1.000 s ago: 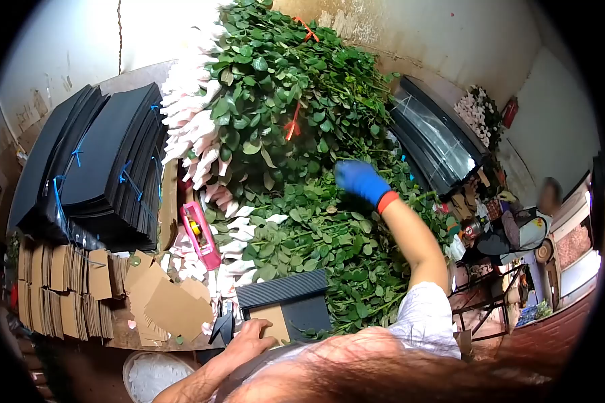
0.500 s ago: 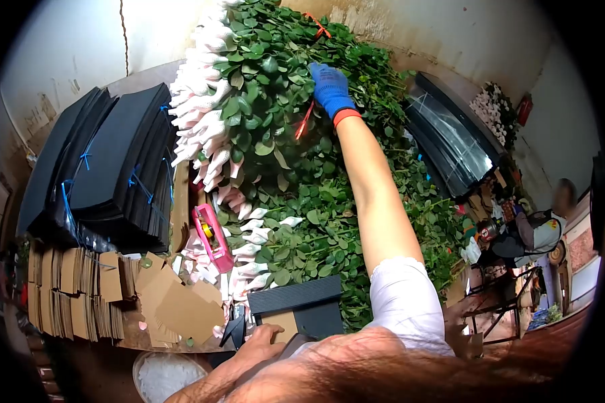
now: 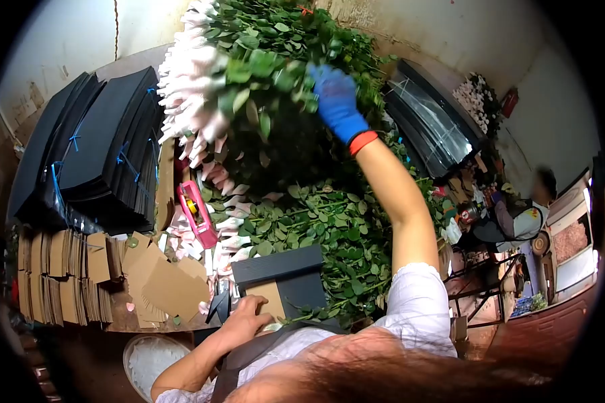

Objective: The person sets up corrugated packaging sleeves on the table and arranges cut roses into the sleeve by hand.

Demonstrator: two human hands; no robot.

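My right hand, in a blue glove with a red cuff, is closed around the stems of a bunch of roses at the upper middle. White net sleeves cover the flower heads on its left side. The bunch is blurred, with a dark gap beneath it. More leafy rose stems lie below, on the table. My bare left hand rests with its fingers stretched out at the edge of a brown cardboard piece, beside a dark corrugated sheet.
A pink tape dispenser stands left of the roses. Stacks of black sheets and cardboard pieces fill the left side. Wrapped dark sheets lean at the right. A white bucket stands below, and another person sits far right.
My right hand has drawn closer and pulled the rose bunch up, and a dark gap now shows beneath it. The view has shifted slightly. My left hand stays by the cardboard.
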